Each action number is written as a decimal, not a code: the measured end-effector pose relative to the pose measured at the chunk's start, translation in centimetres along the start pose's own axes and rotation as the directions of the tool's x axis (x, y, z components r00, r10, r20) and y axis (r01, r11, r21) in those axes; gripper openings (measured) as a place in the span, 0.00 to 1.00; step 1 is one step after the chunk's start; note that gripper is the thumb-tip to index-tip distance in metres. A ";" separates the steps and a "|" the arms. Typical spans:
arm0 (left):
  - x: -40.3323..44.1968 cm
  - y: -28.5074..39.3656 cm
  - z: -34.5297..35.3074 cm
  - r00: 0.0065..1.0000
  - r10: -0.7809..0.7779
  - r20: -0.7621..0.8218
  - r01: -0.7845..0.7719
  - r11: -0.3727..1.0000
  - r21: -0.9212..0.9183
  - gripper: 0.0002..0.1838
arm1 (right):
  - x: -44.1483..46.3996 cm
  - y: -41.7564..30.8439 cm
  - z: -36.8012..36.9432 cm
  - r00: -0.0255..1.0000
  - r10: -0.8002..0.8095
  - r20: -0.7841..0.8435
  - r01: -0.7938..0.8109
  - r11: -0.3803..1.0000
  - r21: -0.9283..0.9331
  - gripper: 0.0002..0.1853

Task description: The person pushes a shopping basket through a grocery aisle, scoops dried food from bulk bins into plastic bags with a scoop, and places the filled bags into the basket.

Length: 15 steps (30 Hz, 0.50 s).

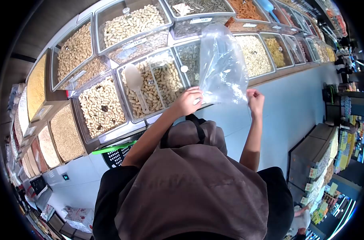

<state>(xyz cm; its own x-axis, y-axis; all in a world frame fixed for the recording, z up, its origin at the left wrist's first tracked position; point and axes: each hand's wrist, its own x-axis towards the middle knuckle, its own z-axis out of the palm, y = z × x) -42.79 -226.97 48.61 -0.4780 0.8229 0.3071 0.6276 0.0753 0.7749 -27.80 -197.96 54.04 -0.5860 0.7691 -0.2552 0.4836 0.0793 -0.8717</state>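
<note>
The two hands hold a thin, see-through plastic bag [223, 64] by its near end, one hand at each side. The left hand [189, 102] pinches the left corner with its thumb and fingers. The right hand [255, 102] has its fingers curled in and pinches the right corner. The bag is puffed out a bit and stretches away from the person, over the front edge of the row of clear food bins. Just left of the bag is a bin of thin grey bits [189, 60], and just right of it is a bin of pale bits [252, 54]. Next on the left comes a bin of peanuts [172, 80]. A beige scoop [134, 78] lies over the peanuts in its left part, with the wide end pointing away from the person. Further left is one more bin of peanuts [100, 106]. Low on the left, near the left arm, sits a black basket [117, 155] with a bright green rim. A blue scoop [267, 7] is in a far bin.
</note>
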 end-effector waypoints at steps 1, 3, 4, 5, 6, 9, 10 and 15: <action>1.3 0.3 0.0 0.993 -0.018 -0.117 0.019 1.000 0.002 0.12 | 2.1 1.1 -0.6 1.000 -0.011 0.011 0.010 1.000 0.019 0.06; 3.5 1.2 -0.4 0.941 -0.272 -0.202 0.279 0.960 0.009 0.16 | 7.4 5.0 -2.4 0.930 -0.280 -0.237 0.304 0.950 0.073 0.05; 3.9 -0.4 -0.4 0.935 -0.158 -0.318 0.183 0.982 0.049 0.19 | 9.2 6.1 -3.1 0.920 -0.262 -0.291 0.287 0.957 0.044 0.06; 3.2 -1.5 0.0 0.931 -0.166 -0.323 0.194 0.980 0.054 0.19 | 10.6 7.2 -3.8 0.924 -0.263 -0.279 0.287 0.957 0.048 0.06; 2.9 -1.6 -0.2 0.869 -0.301 -0.393 0.339 0.940 0.028 0.19 | 12.1 7.7 -4.3 0.916 -0.216 -0.339 0.250 0.966 0.060 0.06; 1.4 -2.4 -1.3 0.723 -0.386 -0.573 0.538 0.835 0.118 0.19 | 18.1 8.9 -4.8 0.902 -0.210 -0.378 0.287 0.944 0.161 0.06; 0.4 -2.4 -1.1 0.682 -0.339 -0.648 0.595 0.773 0.221 0.20 | 19.5 8.6 -5.1 0.922 -0.243 -0.302 0.280 0.956 0.087 0.06; -1.7 -1.4 -0.3 0.427 -0.563 -0.708 0.828 0.558 0.057 0.27 | 17.7 -0.5 -3.7 0.567 -0.785 -0.251 0.204 0.429 -0.880 0.09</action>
<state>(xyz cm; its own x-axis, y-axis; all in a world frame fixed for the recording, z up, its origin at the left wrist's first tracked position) -43.04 -228.64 47.16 -0.9923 -0.0891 0.0862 -0.0109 0.7554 0.6551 -36.02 -182.05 51.53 -0.5485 0.5330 0.6443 0.6602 0.7489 -0.0574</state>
